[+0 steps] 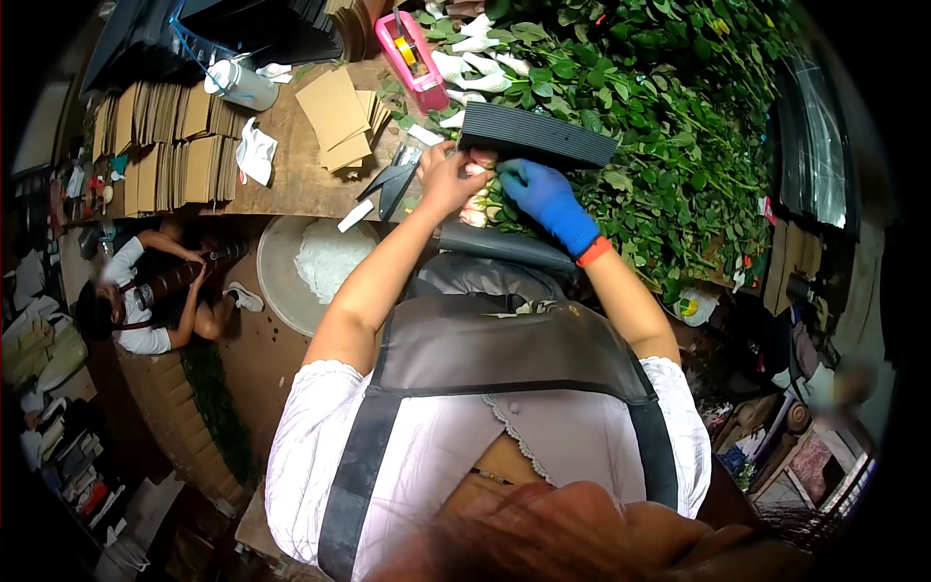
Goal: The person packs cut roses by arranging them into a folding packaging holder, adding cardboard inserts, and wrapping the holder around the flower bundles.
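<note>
A row of pale pink and cream roses (473, 206) lies near the table's front edge, between two dark ribbed boards. My bare left hand (445, 182) is closed, its fingertips pressed on the rose heads from the left. My right hand (543, 197), in a blue knitted glove with an orange cuff, has its fingers curled at the same roses from the stem side. One ribbed board (538, 136) stands just beyond my hands, and the other board (506, 247) runs along the front edge. Black-handled scissors (393, 184) lie left of my left hand.
Leafy stems (659, 184) cover the table's right side. Behind are a pink tape dispenser (412, 63) and white-wrapped flower heads (475, 68). Cardboard pieces (335, 116), cardboard stacks (184, 160) and a white canister (240, 85) stand left. A large basin (276, 281) and a seated person (160, 291) are lower left.
</note>
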Tool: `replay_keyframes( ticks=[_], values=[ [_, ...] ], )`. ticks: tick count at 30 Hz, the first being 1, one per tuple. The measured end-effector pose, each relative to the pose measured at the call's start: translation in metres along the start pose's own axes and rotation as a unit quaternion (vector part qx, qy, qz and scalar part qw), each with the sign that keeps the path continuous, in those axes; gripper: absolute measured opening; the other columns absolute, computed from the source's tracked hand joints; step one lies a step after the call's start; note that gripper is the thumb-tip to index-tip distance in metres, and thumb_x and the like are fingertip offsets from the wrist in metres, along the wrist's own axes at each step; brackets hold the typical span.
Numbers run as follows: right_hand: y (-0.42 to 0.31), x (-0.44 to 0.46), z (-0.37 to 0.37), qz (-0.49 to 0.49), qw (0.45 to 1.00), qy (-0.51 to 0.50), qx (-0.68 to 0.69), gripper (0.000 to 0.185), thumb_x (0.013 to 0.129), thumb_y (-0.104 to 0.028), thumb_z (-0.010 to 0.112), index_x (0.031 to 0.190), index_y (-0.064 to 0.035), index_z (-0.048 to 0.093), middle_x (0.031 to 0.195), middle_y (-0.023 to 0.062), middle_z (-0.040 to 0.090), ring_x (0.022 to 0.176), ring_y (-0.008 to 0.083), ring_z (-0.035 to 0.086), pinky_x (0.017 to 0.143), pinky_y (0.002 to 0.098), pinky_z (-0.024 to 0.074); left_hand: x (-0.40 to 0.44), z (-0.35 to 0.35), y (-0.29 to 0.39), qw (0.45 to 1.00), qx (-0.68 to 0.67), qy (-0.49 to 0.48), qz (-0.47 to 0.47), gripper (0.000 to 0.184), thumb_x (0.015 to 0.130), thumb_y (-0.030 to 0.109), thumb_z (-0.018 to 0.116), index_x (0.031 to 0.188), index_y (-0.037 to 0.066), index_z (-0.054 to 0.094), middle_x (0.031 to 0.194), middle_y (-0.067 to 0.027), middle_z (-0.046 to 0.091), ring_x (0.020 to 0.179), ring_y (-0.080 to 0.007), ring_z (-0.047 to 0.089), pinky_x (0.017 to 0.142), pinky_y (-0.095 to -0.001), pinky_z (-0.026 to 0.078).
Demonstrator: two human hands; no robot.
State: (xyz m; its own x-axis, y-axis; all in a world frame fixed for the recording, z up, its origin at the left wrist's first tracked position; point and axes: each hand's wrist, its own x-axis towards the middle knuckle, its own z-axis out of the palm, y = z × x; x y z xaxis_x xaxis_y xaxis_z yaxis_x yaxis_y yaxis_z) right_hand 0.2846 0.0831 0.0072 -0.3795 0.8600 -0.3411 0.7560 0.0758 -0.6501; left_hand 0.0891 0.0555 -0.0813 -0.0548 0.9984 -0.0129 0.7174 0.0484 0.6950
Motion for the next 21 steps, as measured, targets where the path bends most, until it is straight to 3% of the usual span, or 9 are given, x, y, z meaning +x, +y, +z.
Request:
replay_keyframes(
  ticks=[1,8,12,16,17,19,21],
  values=[
    [0.003,-0.003,0.001,0.015,0.991,0.031,0.130,0.035,0.092,-0.033,0.062,0.117,-0.0100,0.068,0.107,0.0177,0.070,0.096,0.0357,0.068,0.084,0.0404,0.0535,-0.002,0.000,0.000,1.000,0.001,0.015,0.014,0.047,0.071,0.048,0.082,0.105,0.016,0.075,0.127,-0.0184,0.051,0.120,-0.0384,0.040,0.104,-0.0458,0.034],
    [0.035,0.002,0.025,-0.095,0.991,0.064,-0.062,0.039,0.091,-0.023,0.058,0.129,-0.0129,0.060,0.109,0.0219,0.067,0.099,0.0399,0.065,0.085,0.0459,0.0525,-0.003,0.004,-0.010,0.998,-0.054,0.000,0.013,0.038,0.070,0.043,0.084,0.096,0.016,0.078,0.134,-0.0139,0.051,0.127,-0.0352,0.037,0.107,-0.0460,0.030],
    [0.030,0.010,0.028,-0.083,0.985,-0.026,-0.148,0.047,0.092,-0.018,0.053,0.138,-0.0091,0.049,0.118,0.0224,0.062,0.102,0.0409,0.062,0.090,0.0465,0.0511,-0.003,0.000,-0.007,0.999,-0.020,-0.001,0.034,0.040,0.072,0.043,0.083,0.101,0.017,0.077,0.129,-0.0155,0.050,0.122,-0.0364,0.039,0.105,-0.0442,0.032],
    [0.017,0.021,0.034,-0.088,0.957,-0.042,-0.275,0.046,0.091,-0.017,0.053,0.135,-0.0069,0.049,0.115,0.0231,0.064,0.096,0.0385,0.066,0.082,0.0484,0.0528,-0.002,-0.001,-0.001,1.000,0.009,-0.019,0.017,0.044,0.074,0.047,0.081,0.102,0.014,0.077,0.131,-0.0170,0.050,0.124,-0.0379,0.038,0.106,-0.0461,0.031],
    [0.014,0.025,0.030,-0.079,0.958,-0.063,-0.268,0.046,0.090,-0.017,0.053,0.135,-0.0071,0.049,0.113,0.0229,0.064,0.094,0.0387,0.066,0.081,0.0483,0.0530,-0.002,-0.001,0.001,0.999,-0.001,-0.038,-0.004,0.041,0.073,0.043,0.081,0.102,0.016,0.076,0.139,-0.0161,0.047,0.132,-0.0360,0.035,0.108,-0.0493,0.028],
    [0.007,0.030,0.021,-0.060,0.959,-0.107,-0.257,0.046,0.089,-0.017,0.054,0.134,-0.0075,0.050,0.110,0.0224,0.065,0.091,0.0389,0.066,0.079,0.0482,0.0532,-0.002,-0.006,0.006,1.000,-0.012,-0.026,-0.001,0.053,0.072,0.040,0.082,0.114,0.012,0.066,0.127,-0.0162,0.052,0.125,-0.0358,0.041,0.105,-0.0498,0.030],
    [0.027,0.026,0.036,-0.117,0.960,-0.034,-0.253,0.045,0.090,-0.018,0.054,0.133,-0.0075,0.051,0.107,0.0224,0.065,0.090,0.0391,0.065,0.078,0.0483,0.0531,-0.001,-0.005,0.006,1.000,-0.012,-0.008,-0.008,0.060,0.071,0.036,0.084,0.114,0.006,0.054,0.115,-0.0158,0.056,0.116,-0.0359,0.046,0.099,-0.0485,0.034]
  ],
)
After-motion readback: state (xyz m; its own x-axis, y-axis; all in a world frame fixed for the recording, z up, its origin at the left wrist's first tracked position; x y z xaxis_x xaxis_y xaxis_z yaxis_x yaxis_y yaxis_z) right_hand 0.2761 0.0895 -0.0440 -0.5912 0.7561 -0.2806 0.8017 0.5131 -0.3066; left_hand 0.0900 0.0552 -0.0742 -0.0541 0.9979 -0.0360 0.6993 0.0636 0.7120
